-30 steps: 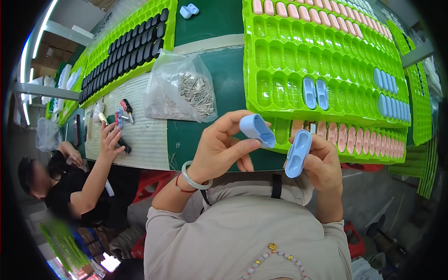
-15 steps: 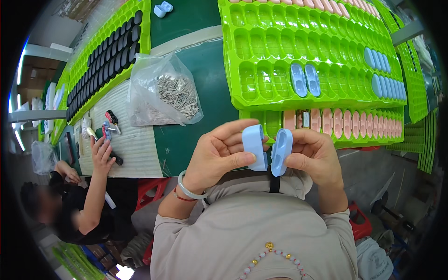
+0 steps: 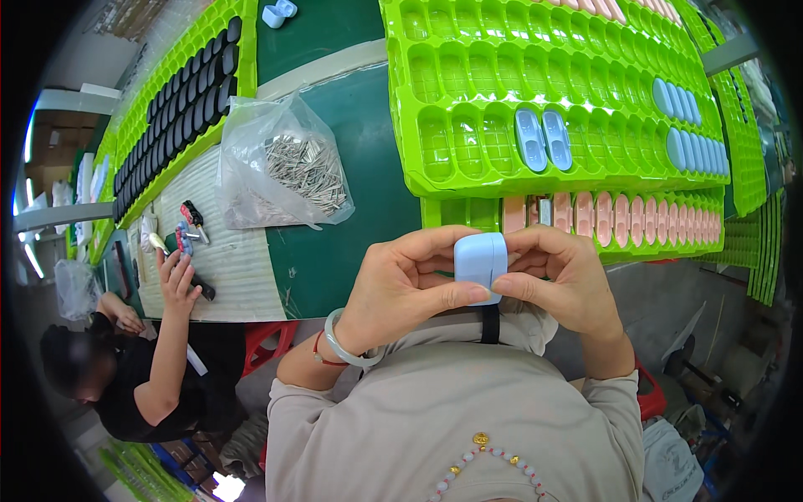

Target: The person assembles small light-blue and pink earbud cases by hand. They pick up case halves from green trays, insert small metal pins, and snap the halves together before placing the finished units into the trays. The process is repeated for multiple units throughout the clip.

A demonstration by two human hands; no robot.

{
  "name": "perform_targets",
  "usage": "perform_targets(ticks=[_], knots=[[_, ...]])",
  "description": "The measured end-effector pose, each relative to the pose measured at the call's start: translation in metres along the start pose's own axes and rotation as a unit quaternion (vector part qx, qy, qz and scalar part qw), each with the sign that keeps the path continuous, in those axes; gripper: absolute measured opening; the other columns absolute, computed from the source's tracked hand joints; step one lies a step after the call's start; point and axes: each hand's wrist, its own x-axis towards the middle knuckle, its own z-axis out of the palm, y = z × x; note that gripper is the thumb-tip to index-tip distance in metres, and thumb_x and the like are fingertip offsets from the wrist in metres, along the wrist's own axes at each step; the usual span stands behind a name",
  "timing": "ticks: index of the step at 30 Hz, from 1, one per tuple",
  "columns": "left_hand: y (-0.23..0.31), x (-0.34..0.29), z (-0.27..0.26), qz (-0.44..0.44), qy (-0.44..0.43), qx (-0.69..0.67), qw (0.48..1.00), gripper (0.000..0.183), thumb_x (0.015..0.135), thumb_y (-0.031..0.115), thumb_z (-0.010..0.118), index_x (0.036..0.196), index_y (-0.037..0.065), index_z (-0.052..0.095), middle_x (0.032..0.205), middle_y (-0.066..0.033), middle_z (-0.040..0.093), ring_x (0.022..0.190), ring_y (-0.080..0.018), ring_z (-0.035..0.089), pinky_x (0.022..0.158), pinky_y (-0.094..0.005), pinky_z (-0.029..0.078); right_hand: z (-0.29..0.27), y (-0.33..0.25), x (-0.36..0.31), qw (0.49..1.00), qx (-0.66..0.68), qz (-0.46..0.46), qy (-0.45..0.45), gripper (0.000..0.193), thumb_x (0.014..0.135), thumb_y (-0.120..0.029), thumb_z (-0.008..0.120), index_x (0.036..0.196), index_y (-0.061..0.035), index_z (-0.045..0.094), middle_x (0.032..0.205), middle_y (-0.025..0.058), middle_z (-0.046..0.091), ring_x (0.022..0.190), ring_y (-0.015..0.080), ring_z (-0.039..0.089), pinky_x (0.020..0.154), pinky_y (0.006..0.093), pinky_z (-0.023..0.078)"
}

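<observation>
A light-blue earbud case [image 3: 477, 261], its two halves meeting along a seam, is held in front of my body at the table's near edge. My left hand [image 3: 397, 284] grips the left half, thumb on the front and fingers curled behind. From the other side my right hand [image 3: 565, 272] pinches the narrower right half, its thumb beside the seam. The inside of the case is hidden. Just beyond my hands, two open light-blue case pieces [image 3: 530, 140] lie in the green moulded tray [image 3: 427, 180].
Below the upper tray, pink case pieces [image 3: 623, 219] fill a lower tray. A clear bag of thin metal pins [image 3: 305, 171] lies to the left. Black cases [image 3: 180, 117] sit in another green tray. At far left, a co-worker's hand [image 3: 178, 280] is near small tools [image 3: 192, 213].
The two light-blue halves were apart, the right one showing its hollows; now they are together, seam to seam. Both hands have come closer. The view has shifted slightly.
</observation>
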Motion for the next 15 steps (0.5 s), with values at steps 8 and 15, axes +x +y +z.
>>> perform_targets(ticks=[8,15], knots=[[0.000,0.006,0.000,-0.033,-0.002,0.002,0.999,0.044,0.071,0.006,0.074,0.109,-0.005,0.056,0.102,-0.0108,0.061,0.094,-0.0146,0.058,0.081,-0.0270,0.049,-0.009,0.011,0.003,0.998,0.049,-0.021,-0.029,0.031,0.077,0.000,0.066,0.106,0.0053,0.055,0.095,0.0120,0.064,0.087,0.0154,0.061,0.077,0.0288,0.050],[-0.010,0.002,-0.003,-0.142,-0.050,-0.190,0.970,0.049,0.076,0.005,0.070,0.119,-0.004,0.049,0.110,-0.0109,0.058,0.099,-0.0160,0.056,0.086,-0.0299,0.047,-0.023,0.031,0.000,0.978,0.189,0.036,-0.075,0.034,0.076,0.002,0.065,0.107,0.0053,0.054,0.097,0.0123,0.063,0.086,0.0166,0.062,0.076,0.0305,0.052]])
